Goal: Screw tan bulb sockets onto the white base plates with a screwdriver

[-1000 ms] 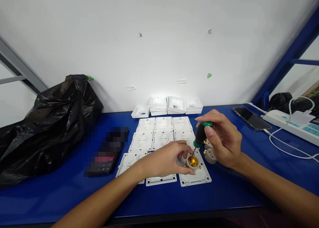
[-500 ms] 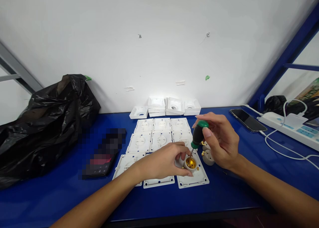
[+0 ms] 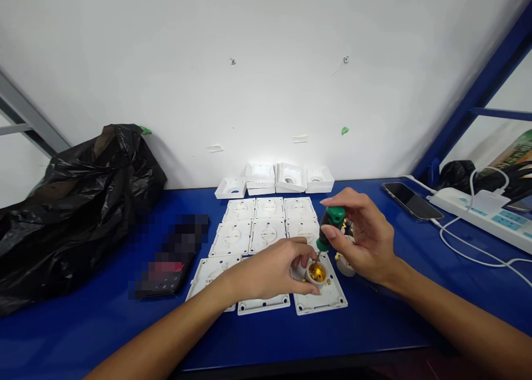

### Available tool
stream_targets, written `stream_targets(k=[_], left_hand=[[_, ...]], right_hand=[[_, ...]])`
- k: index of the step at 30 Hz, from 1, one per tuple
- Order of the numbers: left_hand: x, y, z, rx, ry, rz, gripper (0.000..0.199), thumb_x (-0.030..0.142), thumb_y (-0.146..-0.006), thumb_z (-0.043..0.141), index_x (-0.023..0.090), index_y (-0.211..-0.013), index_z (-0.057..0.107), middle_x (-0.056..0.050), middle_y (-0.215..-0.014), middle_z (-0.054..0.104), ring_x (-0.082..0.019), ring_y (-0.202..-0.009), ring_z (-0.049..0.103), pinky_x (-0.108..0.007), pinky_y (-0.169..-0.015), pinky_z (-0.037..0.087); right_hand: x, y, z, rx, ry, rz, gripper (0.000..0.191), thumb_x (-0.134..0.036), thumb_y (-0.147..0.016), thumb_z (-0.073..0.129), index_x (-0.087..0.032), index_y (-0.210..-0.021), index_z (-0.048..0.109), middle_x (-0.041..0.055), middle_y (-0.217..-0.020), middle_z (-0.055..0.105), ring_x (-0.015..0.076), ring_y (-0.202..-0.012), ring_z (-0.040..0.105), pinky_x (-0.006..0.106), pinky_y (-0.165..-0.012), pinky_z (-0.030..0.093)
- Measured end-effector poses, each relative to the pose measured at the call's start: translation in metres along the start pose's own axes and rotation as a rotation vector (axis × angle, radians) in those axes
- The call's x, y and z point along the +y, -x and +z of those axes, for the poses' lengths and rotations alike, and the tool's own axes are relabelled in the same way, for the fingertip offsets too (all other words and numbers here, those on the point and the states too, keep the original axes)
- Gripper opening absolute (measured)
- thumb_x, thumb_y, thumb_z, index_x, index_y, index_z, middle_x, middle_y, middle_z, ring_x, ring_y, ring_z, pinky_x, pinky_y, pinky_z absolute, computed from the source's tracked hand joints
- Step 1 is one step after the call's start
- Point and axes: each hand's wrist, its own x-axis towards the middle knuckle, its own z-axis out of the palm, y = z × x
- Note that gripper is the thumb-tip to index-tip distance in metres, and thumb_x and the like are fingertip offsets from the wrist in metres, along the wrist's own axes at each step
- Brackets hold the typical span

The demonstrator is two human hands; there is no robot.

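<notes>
My right hand grips a screwdriver with a green and black handle, its shaft slanting down into a lamp socket. The socket is a round white ring with a brass-coloured threaded inside, standing on a square white plate close to the table's front. Fingers and thumb of my left hand close round the socket from the left. Whether the tip sits in a screw is too small to tell. More round sockets with brass terminals lie partly hidden behind my right hand.
Several white plates lie in rows on the blue table. White square housings stand by the wall. On the left are a black plastic bag and a blurred dark device; on the right, a phone and a power strip with white cables.
The screwdriver handle has tipped further to the right, and the fingers of my right hand have shifted around it. My left hand stays on the socket.
</notes>
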Motion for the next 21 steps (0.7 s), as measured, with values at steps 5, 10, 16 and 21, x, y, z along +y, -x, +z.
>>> stream_targets(k=[5, 10, 16, 21], left_hand=[[0.0002, -0.0004, 0.0003, 0.009, -0.014, -0.003, 0.032, 0.043, -0.083, 0.083, 0.019, -0.096, 0.066, -0.003, -0.100, 0.065, -0.018, -0.083, 0.059, -0.029, -0.072, 0.043], [-0.0008, 0.0006, 0.0010, 0.008, 0.003, -0.020, 0.035, 0.045, -0.082, 0.083, 0.019, -0.099, 0.068, -0.003, -0.100, 0.066, -0.020, -0.086, 0.060, -0.029, -0.071, 0.043], [-0.0013, 0.0002, 0.0015, 0.013, 0.004, -0.013, 0.034, 0.045, -0.082, 0.084, 0.020, -0.100, 0.068, -0.003, -0.100, 0.064, -0.020, -0.087, 0.060, -0.030, -0.074, 0.045], [-0.0021, -0.0005, 0.0022, 0.020, -0.011, -0.013, 0.034, 0.045, -0.082, 0.084, 0.020, -0.098, 0.067, -0.002, -0.099, 0.065, -0.019, -0.085, 0.059, -0.029, -0.072, 0.043]], right_hand=[[0.0011, 0.0012, 0.0014, 0.025, -0.032, -0.005, 0.048, -0.010, -0.088, 0.072, -0.028, -0.129, 0.058, -0.0002, -0.094, 0.057, 0.0131, -0.071, 0.055, 0.028, -0.054, 0.047], [0.0021, 0.0035, -0.0003, -0.036, -0.026, 0.015, 0.041, -0.012, -0.096, 0.061, -0.028, -0.133, 0.058, 0.0031, -0.100, 0.062, 0.0160, -0.080, 0.060, 0.031, -0.061, 0.051], [0.0019, 0.0062, -0.0015, -0.052, -0.007, 0.056, 0.038, -0.014, -0.100, 0.055, -0.028, -0.135, 0.059, 0.0051, -0.106, 0.065, 0.0176, -0.083, 0.063, 0.034, -0.064, 0.053], [0.0028, 0.0042, 0.0006, 0.025, -0.019, 0.016, 0.041, -0.011, -0.091, 0.068, -0.027, -0.127, 0.060, 0.0003, -0.095, 0.058, 0.0136, -0.073, 0.055, 0.030, -0.060, 0.048]])
